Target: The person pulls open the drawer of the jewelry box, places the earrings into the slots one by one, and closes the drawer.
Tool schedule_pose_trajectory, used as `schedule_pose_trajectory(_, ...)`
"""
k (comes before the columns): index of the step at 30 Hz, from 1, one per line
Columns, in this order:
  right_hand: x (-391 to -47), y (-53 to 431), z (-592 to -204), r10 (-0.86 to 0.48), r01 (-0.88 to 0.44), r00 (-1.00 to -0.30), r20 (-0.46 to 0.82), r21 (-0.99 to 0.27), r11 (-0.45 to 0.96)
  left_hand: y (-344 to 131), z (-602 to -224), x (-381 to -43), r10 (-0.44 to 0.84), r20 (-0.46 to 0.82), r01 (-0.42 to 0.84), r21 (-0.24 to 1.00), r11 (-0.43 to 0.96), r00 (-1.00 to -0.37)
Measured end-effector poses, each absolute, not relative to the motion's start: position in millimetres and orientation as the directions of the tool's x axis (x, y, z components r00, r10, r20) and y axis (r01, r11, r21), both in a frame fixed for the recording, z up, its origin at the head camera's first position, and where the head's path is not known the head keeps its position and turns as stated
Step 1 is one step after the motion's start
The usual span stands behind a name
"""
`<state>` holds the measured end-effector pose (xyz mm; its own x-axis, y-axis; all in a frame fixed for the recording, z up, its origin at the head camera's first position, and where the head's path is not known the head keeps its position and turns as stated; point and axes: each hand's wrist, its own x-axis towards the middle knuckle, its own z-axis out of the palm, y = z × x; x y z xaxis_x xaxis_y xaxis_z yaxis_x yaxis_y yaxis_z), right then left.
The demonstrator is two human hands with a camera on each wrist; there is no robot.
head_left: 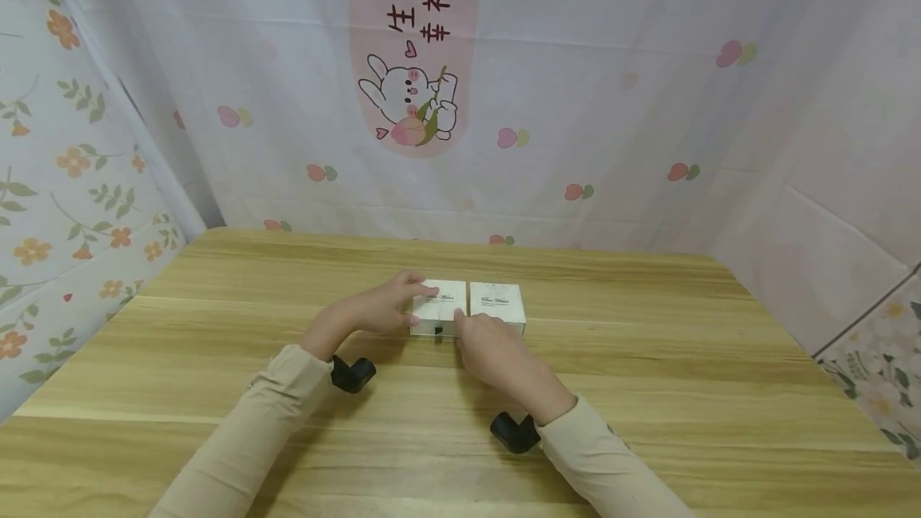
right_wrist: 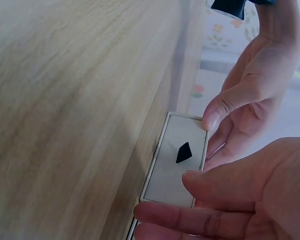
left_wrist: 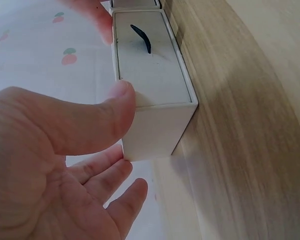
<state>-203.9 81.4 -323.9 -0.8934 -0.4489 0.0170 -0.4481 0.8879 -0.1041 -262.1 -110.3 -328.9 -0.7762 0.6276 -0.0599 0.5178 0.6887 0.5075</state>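
Two small white drawer boxes with black script lettering lie side by side on the wooden table, a narrow gap between them. My left hand holds the left box at its left end, thumb by the front corner and a finger over the lid. At that box's right end, my right hand has its thumb on the upper front edge, fingers around the end in the right wrist view. A black ribbon pull tab sticks out of the front face between the hands. Partly covered by my right hand is the right box.
The wood-grain table reaches back to a white curtain printed with hearts and a rabbit. Floral cloth hangs at the left. Black wrist mounts stick out from both sleeves, close above the tabletop.
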Motion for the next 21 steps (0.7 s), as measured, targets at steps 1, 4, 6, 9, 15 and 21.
schedule_pose_trajectory(1, -204, 82, -324, -0.455, -0.454, -0.890, 0.020, -0.106, 0.885, -110, -329, -262, 0.627, -0.060, 0.518, 0.505, 0.690, -0.777)
schedule_pose_trajectory(4, -203, 82, -324, -0.466, -0.465, -0.885, 0.021, -0.115, 0.878, -111, -328, -262, 0.625, -0.067, 0.512, 0.510, 0.692, -0.778)
schedule_pose_trajectory(6, -203, 82, -323, -0.471, -0.469, -0.882, 0.016, -0.119, 0.875, -112, -327, -262, 0.626, -0.073, 0.506, 0.521, 0.688, -0.776)
schedule_pose_trajectory(9, -202, 82, -320, -0.477, -0.475, -0.878, 0.020, -0.139, 0.869, -113, -325, -262, 0.630, -0.081, 0.488, 0.559, 0.670, -0.772)
schedule_pose_trajectory(15, -201, 92, -302, -0.430, -0.429, -0.901, 0.059, -0.271, 0.862, -117, -320, -255, 0.619, -0.036, 0.472, 0.612, 0.634, -0.785)
schedule_pose_trajectory(21, -197, 111, -284, -0.386, -0.414, -0.910, 0.153, -0.286, 0.864, -112, -312, -239, 0.560, 0.046, 0.470, 0.603, 0.645, -0.827)
